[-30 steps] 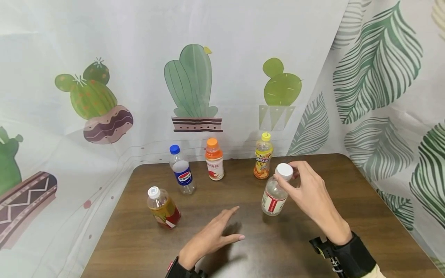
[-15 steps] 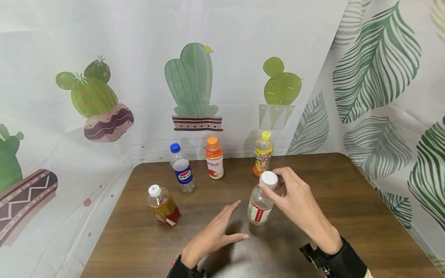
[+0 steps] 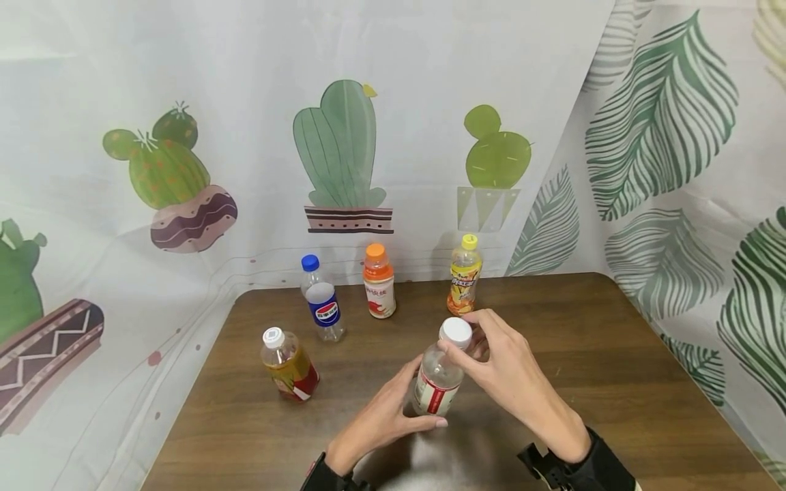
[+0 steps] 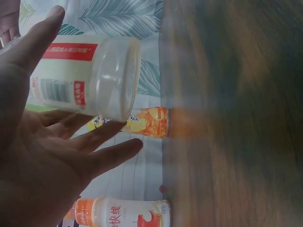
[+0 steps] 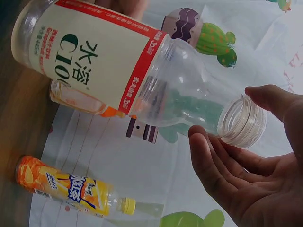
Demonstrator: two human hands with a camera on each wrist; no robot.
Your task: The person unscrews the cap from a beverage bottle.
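A clear plastic bottle [image 3: 439,382] with a cream and red label and a white cap [image 3: 456,332] is held upright, slightly tilted, over the table. Thumb and fingers of my right hand [image 3: 516,375] pinch it at the cap and neck. My left hand [image 3: 381,419] is at the bottle's lower left, thumb in front and fingers behind. In the left wrist view the fingers [image 4: 111,158] are extended and spread around the bottle's base, not curled on it. The right wrist view shows the label [image 5: 90,52] and the ribbed cap at my right fingertips.
On the wooden table [image 3: 583,341] stand a white-capped bottle of amber drink [image 3: 291,372] at left, a blue-capped bottle [image 3: 323,307], an orange-capped bottle [image 3: 379,290] and a yellow-capped bottle [image 3: 464,279] at the back. A cactus-printed cloth [image 3: 424,136] hangs behind.
My right hand has carried the bottle left and nearer to me, into the space between my left thumb and fingers. The left hand has barely shifted; the other bottles have stayed put.
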